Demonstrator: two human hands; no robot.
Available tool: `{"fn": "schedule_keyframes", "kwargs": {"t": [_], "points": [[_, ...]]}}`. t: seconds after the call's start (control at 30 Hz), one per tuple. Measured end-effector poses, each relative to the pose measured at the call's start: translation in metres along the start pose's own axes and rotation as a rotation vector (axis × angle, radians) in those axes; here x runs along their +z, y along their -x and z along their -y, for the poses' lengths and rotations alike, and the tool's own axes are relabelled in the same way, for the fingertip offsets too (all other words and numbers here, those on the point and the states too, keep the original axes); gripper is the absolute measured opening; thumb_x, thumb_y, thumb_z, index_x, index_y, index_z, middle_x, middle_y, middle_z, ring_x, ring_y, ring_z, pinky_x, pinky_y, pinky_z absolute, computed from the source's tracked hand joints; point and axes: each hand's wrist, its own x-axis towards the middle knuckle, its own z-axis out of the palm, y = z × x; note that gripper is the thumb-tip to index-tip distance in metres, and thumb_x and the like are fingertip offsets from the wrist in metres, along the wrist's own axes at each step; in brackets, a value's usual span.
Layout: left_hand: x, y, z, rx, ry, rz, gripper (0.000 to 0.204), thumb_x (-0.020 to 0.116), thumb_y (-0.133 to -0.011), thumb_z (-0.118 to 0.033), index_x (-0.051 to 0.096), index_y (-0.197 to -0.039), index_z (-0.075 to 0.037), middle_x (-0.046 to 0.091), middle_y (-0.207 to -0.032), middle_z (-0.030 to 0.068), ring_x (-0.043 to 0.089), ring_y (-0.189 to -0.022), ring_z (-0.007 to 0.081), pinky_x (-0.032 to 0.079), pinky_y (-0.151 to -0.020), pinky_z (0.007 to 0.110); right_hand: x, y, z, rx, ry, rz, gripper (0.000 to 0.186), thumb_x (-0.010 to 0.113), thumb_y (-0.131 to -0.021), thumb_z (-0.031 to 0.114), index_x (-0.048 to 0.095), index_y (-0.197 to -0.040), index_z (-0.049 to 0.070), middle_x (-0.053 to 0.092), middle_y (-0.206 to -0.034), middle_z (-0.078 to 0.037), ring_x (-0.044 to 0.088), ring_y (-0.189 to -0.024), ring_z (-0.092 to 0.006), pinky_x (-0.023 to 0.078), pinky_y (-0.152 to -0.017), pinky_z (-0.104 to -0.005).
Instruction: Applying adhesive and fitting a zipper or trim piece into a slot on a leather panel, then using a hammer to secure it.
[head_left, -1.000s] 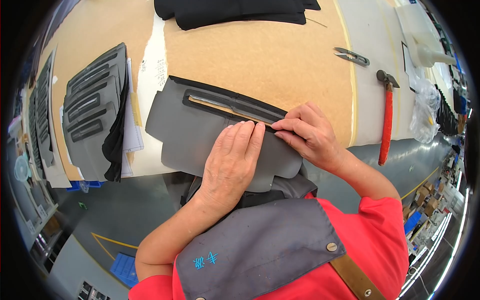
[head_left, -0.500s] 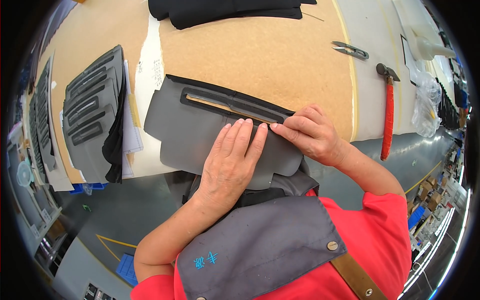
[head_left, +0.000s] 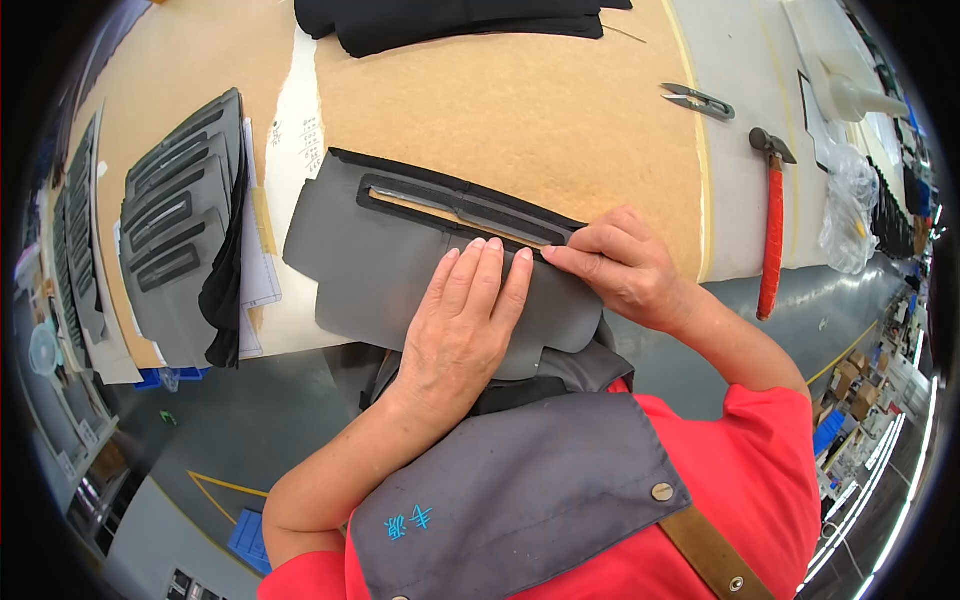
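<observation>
A dark grey cut panel (head_left: 365, 270) lies at the table's front, with a long black-bordered slot (head_left: 410, 200) along its far side, through which the tan surface shows. My left hand (head_left: 455, 340) lies on the panel, fingers stretched out, the fingertips just below the slot's near border. My right hand (head_left: 625, 270) is closed in a pinch on the panel's black-edged right end beside the slot, thumb and curled fingers at the border.
Stacked slotted grey panels (head_left: 170, 230) lie at left on the tan-covered table (head_left: 520, 120). Black pieces (head_left: 450, 20) are at the back. Small snips (head_left: 700, 100), a red-handled hammer (head_left: 770, 230) and crumpled clear plastic (head_left: 850, 215) are at right.
Since a second ago my right thumb has moved slightly up and left along the slot's border, and the hand has shifted a little. My left hand stays nearly in place on the panel.
</observation>
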Motion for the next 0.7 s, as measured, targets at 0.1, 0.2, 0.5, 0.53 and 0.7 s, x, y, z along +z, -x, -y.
{"fn": "schedule_keyframes", "kwargs": {"t": [0.1, 0.2, 0.5, 0.53, 0.7], "points": [[-0.0005, -0.0007, -0.0013, -0.009, 0.005, 0.000, 0.052, 0.060, -0.088, -0.004, 0.058, -0.140, -0.007, 0.055, -0.133, 0.0156, 0.057, -0.125, 0.0313, 0.049, -0.109, 0.044, -0.0022, 0.0025, -0.0031, -0.054, 0.002, 0.031, 0.042, 0.073, -0.067, 0.004, 0.075, -0.109, 0.004, 0.062, -0.094, -0.002, 0.059, -0.081, -0.0193, 0.048, -0.072, -0.0338], [-0.0018, -0.0011, -0.0027, -0.024, -0.011, -0.001, 0.051, 0.060, -0.088, -0.004, 0.059, -0.139, -0.007, 0.056, -0.133, 0.0150, 0.057, -0.125, 0.0310, 0.049, -0.108, 0.044, -0.0055, 0.0027, -0.0054, -0.092, -0.020, 0.052, 0.049, 0.072, -0.063, 0.005, 0.075, -0.112, 0.003, 0.063, -0.095, -0.002, 0.059, -0.081, -0.0195, 0.048, -0.072, -0.0340], [-0.0016, -0.0009, -0.0040, -0.032, -0.008, 0.012, 0.052, 0.061, -0.087, -0.004, 0.059, -0.139, -0.007, 0.055, -0.133, 0.0151, 0.056, -0.126, 0.0315, 0.048, -0.108, 0.044, -0.0082, 0.0073, -0.0105, -0.162, -0.025, 0.096, 0.050, 0.070, -0.066, 0.009, 0.074, -0.115, 0.000, 0.062, -0.098, -0.003, 0.060, -0.084, -0.0208, 0.050, -0.076, -0.0357], [-0.0016, -0.0007, -0.0040, -0.031, -0.008, 0.012, 0.052, 0.061, -0.087, -0.004, 0.059, -0.139, -0.007, 0.055, -0.133, 0.0151, 0.056, -0.126, 0.0315, 0.048, -0.108, 0.044, -0.0081, 0.0076, -0.0106, -0.174, -0.017, 0.089, 0.049, 0.070, -0.066, 0.010, 0.074, -0.115, 0.000, 0.062, -0.098, -0.003, 0.060, -0.084, -0.0210, 0.050, -0.076, -0.0361], [-0.0022, -0.0025, -0.0061, -0.037, -0.003, 0.005, 0.055, 0.061, -0.086, -0.004, 0.059, -0.141, -0.014, 0.055, -0.132, 0.0170, 0.056, -0.125, 0.0324, 0.047, -0.109, 0.044, -0.0077, 0.0073, -0.0094, -0.171, -0.013, 0.090, 0.049, 0.070, -0.068, 0.010, 0.074, -0.116, 0.000, 0.062, -0.099, -0.004, 0.060, -0.084, -0.0215, 0.050, -0.076, -0.0365]]}}
